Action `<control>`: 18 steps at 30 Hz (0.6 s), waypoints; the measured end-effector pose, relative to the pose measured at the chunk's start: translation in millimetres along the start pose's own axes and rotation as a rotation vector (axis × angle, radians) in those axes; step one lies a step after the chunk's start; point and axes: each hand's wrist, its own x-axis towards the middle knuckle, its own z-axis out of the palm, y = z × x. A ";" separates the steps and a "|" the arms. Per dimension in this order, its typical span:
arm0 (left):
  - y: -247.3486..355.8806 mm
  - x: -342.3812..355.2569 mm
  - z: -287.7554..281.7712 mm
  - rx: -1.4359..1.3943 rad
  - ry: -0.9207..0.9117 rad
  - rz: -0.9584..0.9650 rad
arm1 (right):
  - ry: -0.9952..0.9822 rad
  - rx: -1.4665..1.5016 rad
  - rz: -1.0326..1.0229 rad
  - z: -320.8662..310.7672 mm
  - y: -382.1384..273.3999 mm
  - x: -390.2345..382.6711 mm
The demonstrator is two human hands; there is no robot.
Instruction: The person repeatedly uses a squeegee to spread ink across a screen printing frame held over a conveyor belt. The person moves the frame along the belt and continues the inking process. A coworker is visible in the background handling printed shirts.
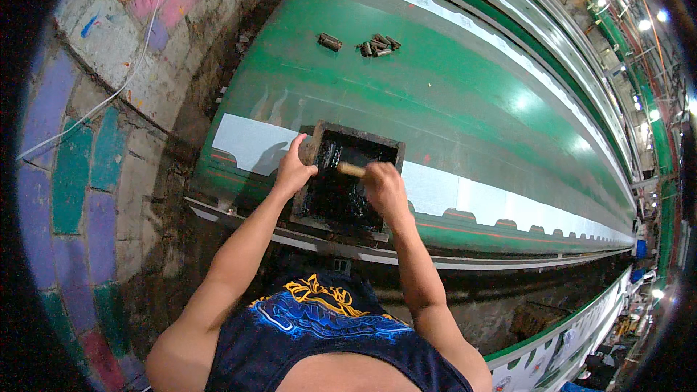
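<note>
from the head view i see my right hand (385,187) wrapped around a pale wooden handle (351,169), which points left over a dark open-topped box (363,133) at the near edge of the green table (465,94). glossy black material (330,199) coats the box's inside. my left hand (292,173) sits at the box's left wall, thumb and forefinger spread; i can't tell how firmly it presses. white strips (250,147) lie either side, and small dark cylinders (377,45) rest farther back.
</note>
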 end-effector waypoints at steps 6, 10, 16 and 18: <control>11.6 -2.3 0.0 -0.040 -0.044 -0.048 | 0.081 0.021 0.025 22.1 36.2 26.4; 4.5 -3.3 0.7 0.046 0.012 0.008 | -0.027 -0.031 0.003 27.2 6.4 -39.7; 2.5 2.2 1.4 -0.069 -0.019 -0.041 | -0.062 -0.054 -0.034 21.1 -43.9 -106.3; 2.5 2.8 2.1 -0.059 -0.003 -0.012 | -0.130 0.107 0.015 2.4 -47.6 -106.8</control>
